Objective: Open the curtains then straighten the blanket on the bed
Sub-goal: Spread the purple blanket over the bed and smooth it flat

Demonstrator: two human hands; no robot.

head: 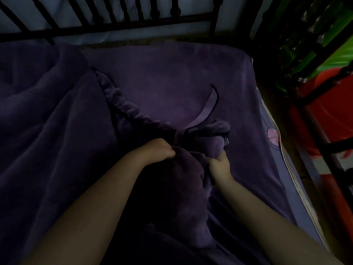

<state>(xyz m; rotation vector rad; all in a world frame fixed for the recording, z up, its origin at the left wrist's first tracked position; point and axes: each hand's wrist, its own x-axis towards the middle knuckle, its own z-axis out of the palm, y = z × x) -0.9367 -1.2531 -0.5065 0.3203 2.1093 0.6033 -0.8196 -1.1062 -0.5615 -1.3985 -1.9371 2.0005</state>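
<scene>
Purple fleece blanket (47, 115) lies bunched on the bed, heaped over the near and left part of the mattress, with deep folds running toward the dark metal headboard (118, 22). Its ruffled edge (122, 104) runs diagonally from near the headboard down to the hands. A gathered corner of the blanket rises between the two hands, and a pale purple ribbon trim (209, 104) stands up from that bunch, curling toward the headboard.

Left hand (162, 150): fingers curled closed, gripping the blanket at the base of the ruffled edge. Right hand (219, 163): also closed, fingers wrapped around the bunched corner from below. The hands are near each other, with gathered fabric between them. Both forearms are bare and reach in from the near edge of the view.

Beyond the bunch, toward the headboard, the mattress is covered by a smooth purple sheet (172, 69), flat and uncovered by the blanket. A lighter sheet edge with a pink patch (272, 136) shows along the right side of the mattress. Right of that, dark metal rails (313, 96) stand beside the bed, with red and green material behind them; what it is cannot be told. Lighting is dim.
</scene>
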